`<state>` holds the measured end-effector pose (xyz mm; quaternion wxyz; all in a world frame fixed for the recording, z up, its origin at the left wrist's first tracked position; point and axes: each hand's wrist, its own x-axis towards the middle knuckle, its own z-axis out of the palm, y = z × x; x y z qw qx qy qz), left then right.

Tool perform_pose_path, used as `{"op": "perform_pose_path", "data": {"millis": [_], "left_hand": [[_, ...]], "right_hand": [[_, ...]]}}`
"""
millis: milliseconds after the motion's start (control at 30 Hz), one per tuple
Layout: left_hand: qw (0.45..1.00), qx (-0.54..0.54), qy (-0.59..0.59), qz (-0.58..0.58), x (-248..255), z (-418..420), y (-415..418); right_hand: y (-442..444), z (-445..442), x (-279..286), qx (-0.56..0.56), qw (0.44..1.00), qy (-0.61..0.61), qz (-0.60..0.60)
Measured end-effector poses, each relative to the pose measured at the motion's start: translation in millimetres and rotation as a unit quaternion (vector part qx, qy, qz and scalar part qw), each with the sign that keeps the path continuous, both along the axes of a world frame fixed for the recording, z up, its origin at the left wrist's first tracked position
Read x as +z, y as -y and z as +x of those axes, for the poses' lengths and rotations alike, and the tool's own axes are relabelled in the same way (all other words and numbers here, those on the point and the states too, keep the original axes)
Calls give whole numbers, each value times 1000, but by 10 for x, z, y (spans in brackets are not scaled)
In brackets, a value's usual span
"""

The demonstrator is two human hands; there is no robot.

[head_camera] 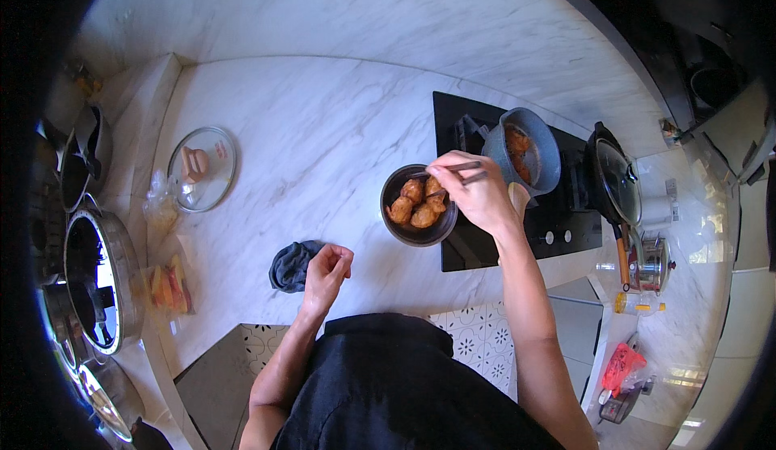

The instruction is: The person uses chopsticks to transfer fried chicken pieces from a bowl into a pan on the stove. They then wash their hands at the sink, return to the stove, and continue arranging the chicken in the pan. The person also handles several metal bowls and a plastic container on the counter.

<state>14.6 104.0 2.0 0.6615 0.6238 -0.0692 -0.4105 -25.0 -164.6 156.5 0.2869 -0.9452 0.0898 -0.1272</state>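
My right hand (476,192) grips a pair of chopsticks (464,177), whose tips reach into a dark bowl at a piece of food. Several browned, fried pieces of food (412,192) lie in the bowl (419,242), which stands at the left edge of the black cooktop. More browned pieces (518,144) sit in a grey-blue pot (548,156) on the cooktop, just beyond my right hand. My left hand (329,271) is loosely closed beside a crumpled dark cloth (294,266) on the marble-patterned counter; nothing is visible in its fingers.
A glass lid (212,192) lies at the left, near plastic bags of food (171,289). A lidded black pan (615,177) stands right of the black cooktop (530,250). Farther right are a steel pot (655,265), a bottle (639,304) and a red bag (623,366).
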Motion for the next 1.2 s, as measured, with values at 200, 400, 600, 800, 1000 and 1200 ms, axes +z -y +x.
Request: {"op": "perform_pose_path", "data": {"millis": [200, 400, 600, 800, 1000, 1200], "left_hand": [[1000, 10, -6, -7, -52, 3, -46], [1000, 9, -7, -11, -22, 4, -57], [1000, 3, -11, -10, -12, -13, -23], [1000, 1, -9, -13, -33, -22, -24], [1000, -6, -3, -6, -20, -15, -31], [1000, 0, -9, -12, 3, -34, -19]], "right_hand": [[62, 263, -124, 43, 994, -98, -18], [270, 275, -327, 16, 979, -158, 131], [256, 94, -372, -84, 974, -78, 195], [214, -15, -341, -121, 965, -15, 232], [151, -165, -317, -127, 962, 40, 237], [-23, -285, -47, -145, 956, 62, 249]]}}
